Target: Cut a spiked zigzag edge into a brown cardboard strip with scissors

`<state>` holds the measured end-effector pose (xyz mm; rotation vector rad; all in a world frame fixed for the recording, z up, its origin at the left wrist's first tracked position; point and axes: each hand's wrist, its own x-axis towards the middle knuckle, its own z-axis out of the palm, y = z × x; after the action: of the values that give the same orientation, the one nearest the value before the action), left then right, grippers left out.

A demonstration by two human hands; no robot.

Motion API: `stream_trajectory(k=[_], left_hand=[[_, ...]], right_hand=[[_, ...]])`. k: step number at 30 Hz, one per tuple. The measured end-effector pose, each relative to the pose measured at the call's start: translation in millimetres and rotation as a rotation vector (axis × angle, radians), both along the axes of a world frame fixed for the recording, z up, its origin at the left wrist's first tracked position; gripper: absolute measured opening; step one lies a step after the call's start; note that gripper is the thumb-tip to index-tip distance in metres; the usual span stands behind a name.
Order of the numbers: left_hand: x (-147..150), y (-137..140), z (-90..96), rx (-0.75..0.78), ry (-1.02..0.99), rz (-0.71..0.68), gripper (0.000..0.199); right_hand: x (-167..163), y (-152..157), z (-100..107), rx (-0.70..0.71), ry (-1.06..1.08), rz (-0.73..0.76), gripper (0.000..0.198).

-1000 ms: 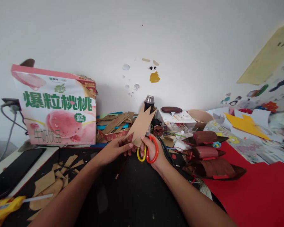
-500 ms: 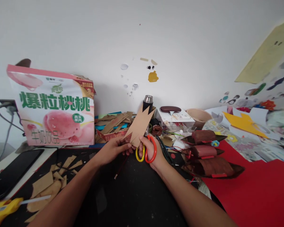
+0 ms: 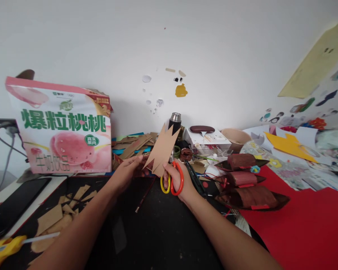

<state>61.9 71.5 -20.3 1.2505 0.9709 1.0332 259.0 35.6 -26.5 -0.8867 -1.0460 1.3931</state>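
Observation:
My right hand is closed round scissors with one orange and one yellow handle loop. Its thumb also presses against a brown cardboard piece with jagged points at top and bottom, which stands tilted above the desk. The scissors' blades are mostly hidden behind that piece. To the left, my left hand is apart from the cardboard, fingers reaching forward over the edge of the scrap pile; its fingertips are partly hidden and nothing shows in them.
Left stand a pink drink carton, a phone, cardboard offcuts and a yellow glue gun. A flask stands behind. Several brown boat models lie right, near red paper. A thin stick lies centrally.
My left hand has released the cardboard piece and moved left and slightly up. The cardboard piece has shifted a little left, now held only by my right hand, still round the scissors.

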Motion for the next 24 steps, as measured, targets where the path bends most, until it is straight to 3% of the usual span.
stream_trajectory(k=[2, 5, 11, 13, 19, 24], left_hand=[[-0.8, -1.8, 2.9, -0.010, -0.056, -0.022, 0.055], [-0.5, -4.7, 7.2, 0.045, 0.015, -0.071, 0.052], [3.1, -6.8, 12.0, 0.037, 0.079, -0.071, 0.049], [2.6, -5.1, 12.4, 0.032, 0.022, 0.020, 0.049], [-7.4, 6.9, 12.2, 0.106, -0.268, 0.470, 0.044], [-12.7, 11.0, 12.1, 0.163, -0.307, 0.560, 0.039]], right_hand=[[-1.4, -3.1, 1.2, 0.028, -0.051, 0.044, 0.038], [-3.3, -6.4, 1.2, 0.062, -0.121, 0.092, 0.038], [-5.7, -6.6, -6.9, 0.011, -0.170, 0.152, 0.047], [-6.1, -6.8, -7.7, -0.009, -0.175, 0.177, 0.051], [-9.3, -10.2, -4.4, 0.000, -0.218, 0.275, 0.067], [-10.6, -13.7, -11.7, -0.012, -0.261, 0.385, 0.074]])
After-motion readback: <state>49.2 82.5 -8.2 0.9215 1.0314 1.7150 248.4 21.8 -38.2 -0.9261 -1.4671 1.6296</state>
